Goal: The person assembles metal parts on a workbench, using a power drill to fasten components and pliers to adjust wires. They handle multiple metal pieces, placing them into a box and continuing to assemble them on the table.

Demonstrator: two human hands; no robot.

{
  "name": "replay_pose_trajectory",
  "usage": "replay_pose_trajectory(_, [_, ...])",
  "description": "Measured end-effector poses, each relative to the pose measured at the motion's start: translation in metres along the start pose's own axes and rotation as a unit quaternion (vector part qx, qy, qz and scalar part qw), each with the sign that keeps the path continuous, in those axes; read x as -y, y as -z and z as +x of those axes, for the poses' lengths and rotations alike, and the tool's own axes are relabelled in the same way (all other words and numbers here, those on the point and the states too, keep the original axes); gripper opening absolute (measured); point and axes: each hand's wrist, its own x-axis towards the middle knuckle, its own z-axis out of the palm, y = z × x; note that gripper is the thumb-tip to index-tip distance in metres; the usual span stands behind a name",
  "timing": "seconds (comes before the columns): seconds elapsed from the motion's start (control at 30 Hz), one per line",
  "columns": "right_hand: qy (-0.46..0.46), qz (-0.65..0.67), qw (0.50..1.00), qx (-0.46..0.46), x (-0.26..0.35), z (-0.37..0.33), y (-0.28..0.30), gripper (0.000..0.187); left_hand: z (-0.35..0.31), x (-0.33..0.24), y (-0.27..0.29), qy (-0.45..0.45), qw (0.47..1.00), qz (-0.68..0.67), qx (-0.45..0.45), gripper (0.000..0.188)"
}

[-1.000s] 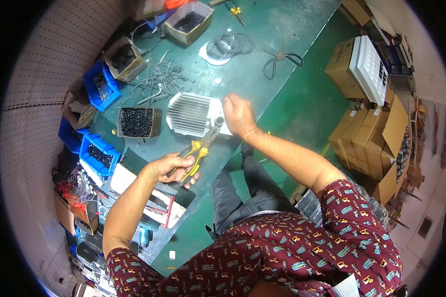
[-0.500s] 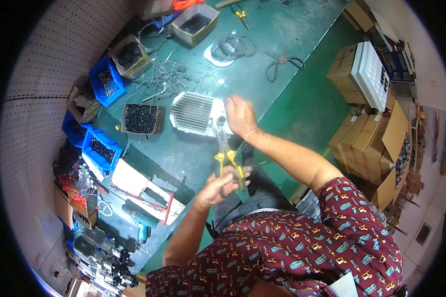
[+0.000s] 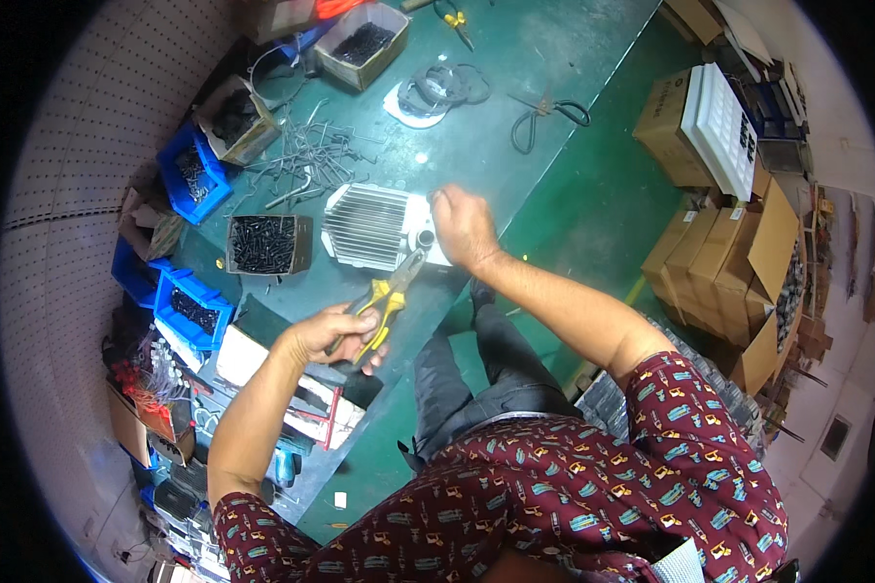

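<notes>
A silvery, finned metal housing (image 3: 367,225) lies flat on the green table, with a round ring-shaped opening at its right end. My right hand (image 3: 464,227) is closed on that right end, thumb and fingers bunched at the edge. In my left hand (image 3: 343,333) are yellow-and-black handled pliers (image 3: 387,295), fingers wrapped around the grips. The plier jaws reach up and right to the rim of the ring-shaped opening; whether they bite on it I cannot tell.
Left of the housing stands a box of black screws (image 3: 265,245). Loose bent metal rods (image 3: 311,160) lie behind it, with blue bins (image 3: 192,173) farther left. Black-handled scissors (image 3: 548,119) and a second pair of pliers (image 3: 455,21) lie beyond. Cardboard boxes (image 3: 715,257) are stacked at right.
My left hand has swung the pliers leftward, so they now slant across the housing's near corner rather than pointing at my body. My right hand stays on the housing's end.
</notes>
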Motion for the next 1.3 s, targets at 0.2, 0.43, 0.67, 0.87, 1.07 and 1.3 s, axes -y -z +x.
replay_pose_trajectory(0.2, [0.0,-0.005,1.0,-0.017,-0.002,-0.001,0.002,0.03,0.13,0.124,-0.083,-0.263,0.938,-0.225,-0.029,0.037])
replay_pose_trajectory(0.43, [0.004,-0.012,1.0,-0.014,-0.001,0.002,0.003,0.034,0.12,0.107,-0.109,-0.33,0.929,-0.153,0.062,0.028])
replay_pose_trajectory(0.67, [0.003,-0.037,0.999,-0.005,0.004,0.003,0.002,0.034,0.026,0.05,-0.035,-0.121,0.987,-0.074,0.071,0.034])
replay_pose_trajectory(0.87, [0.003,-0.033,0.999,-0.003,0.006,0.0,-0.001,0.033,0.005,0.016,0.0,-0.025,0.996,-0.039,0.077,0.029])
replay_pose_trajectory(1.07, [0.011,-0.013,1.0,-0.011,-0.002,-0.001,0.001,0.035,0.136,0.12,-0.082,-0.314,0.928,-0.194,0.053,0.034])
replay_pose_trajectory(1.3, [0.043,-0.026,0.998,-0.025,-0.01,0.004,0.002,0.033,0.125,0.128,-0.108,-0.356,0.928,-0.095,-0.065,0.025])
